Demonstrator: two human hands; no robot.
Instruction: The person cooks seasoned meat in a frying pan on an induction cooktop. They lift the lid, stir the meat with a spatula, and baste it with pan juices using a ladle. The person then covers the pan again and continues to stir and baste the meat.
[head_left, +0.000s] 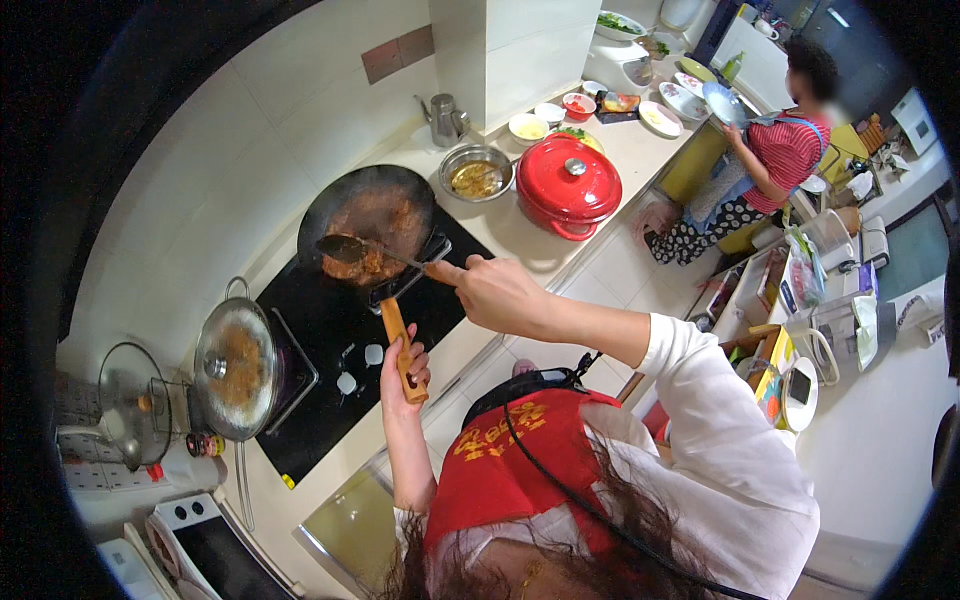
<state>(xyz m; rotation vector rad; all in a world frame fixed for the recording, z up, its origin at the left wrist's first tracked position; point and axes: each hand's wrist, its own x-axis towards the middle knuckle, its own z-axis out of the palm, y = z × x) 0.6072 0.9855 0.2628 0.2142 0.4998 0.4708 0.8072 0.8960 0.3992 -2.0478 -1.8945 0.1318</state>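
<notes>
My left hand (400, 377) grips the wooden handle (392, 322) of a dark wok (409, 178) at the far end of the black cooktop (315, 390). Reddish-brown food (382, 214) spreads over the bottom of the wok. In my right hand (495, 292) is the shaft of a long metal ladle or turner (343, 247), index finger stretched along it. Its dark head reaches into the wok, over or against the food. Closer to the left wall, a lidded pan (259, 420) with browned food under its glass lid (238, 352) sits on the cooktop.
A steel bowl of oily liquid (476, 169) and a red lidded pot (574, 176) stand beside the wok. Several plates and small bowls (529, 127) line the counter beyond. Another person (787, 150) holds a plate there. A glass lid (135, 397) leans at the left wall.
</notes>
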